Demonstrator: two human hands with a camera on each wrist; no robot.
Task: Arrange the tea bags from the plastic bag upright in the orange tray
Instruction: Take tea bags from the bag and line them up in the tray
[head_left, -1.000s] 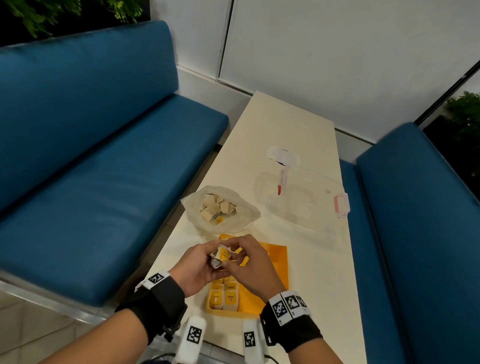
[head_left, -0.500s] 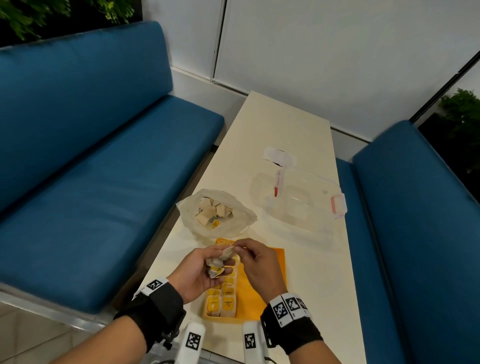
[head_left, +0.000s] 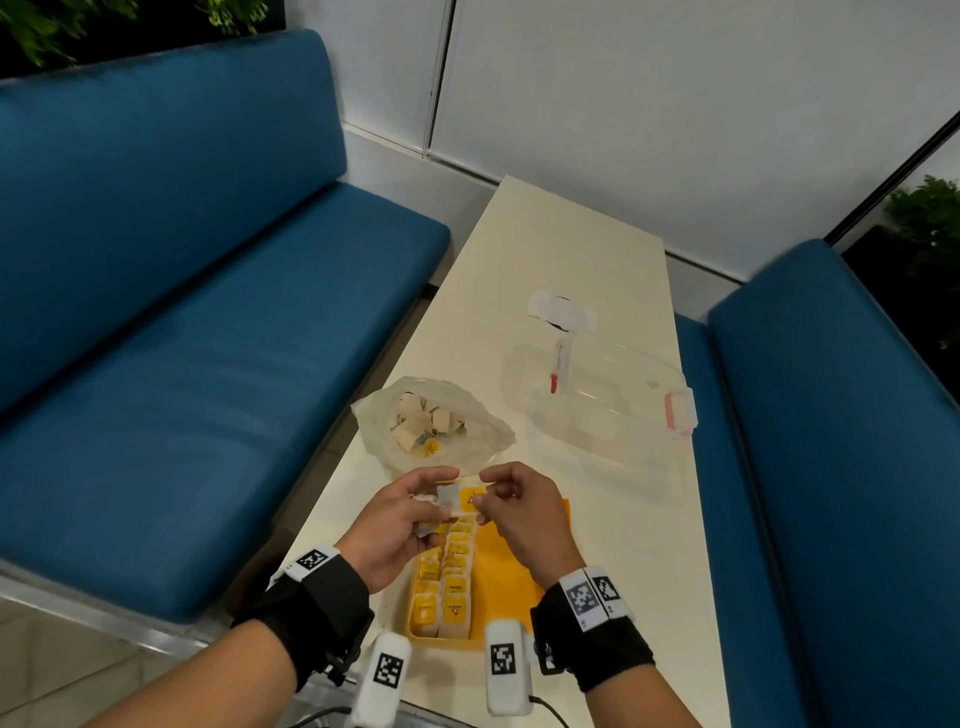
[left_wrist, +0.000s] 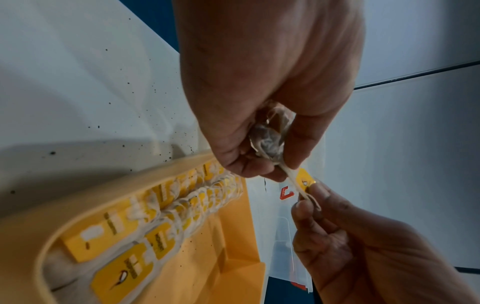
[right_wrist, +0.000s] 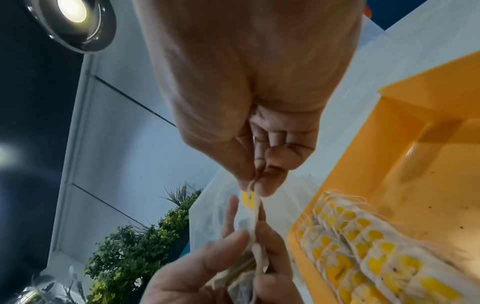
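Observation:
Both hands hold one tea bag (head_left: 457, 500) with a yellow tag above the far end of the orange tray (head_left: 519, 566). My left hand (head_left: 410, 512) grips the bag's crumpled body (left_wrist: 267, 142). My right hand (head_left: 511, 501) pinches its top edge beside the yellow tag (left_wrist: 303, 181), thumb against forefinger (right_wrist: 255, 185). Two rows of several tea bags (head_left: 449, 577) stand upright along the tray's left side (right_wrist: 363, 246). The clear plastic bag (head_left: 431, 421) lies open just beyond the tray with several tea bags inside.
A clear lidded box with pink clasps (head_left: 613, 395) sits on the right of the narrow cream table (head_left: 576, 244). A white wrapper (head_left: 561, 312) lies beyond it. Blue benches (head_left: 208, 338) flank the table on both sides.
The held tea bag rose slightly and turned so its yellow tag faces up, stretched flat between the two hands. The camera also tilted down a little.

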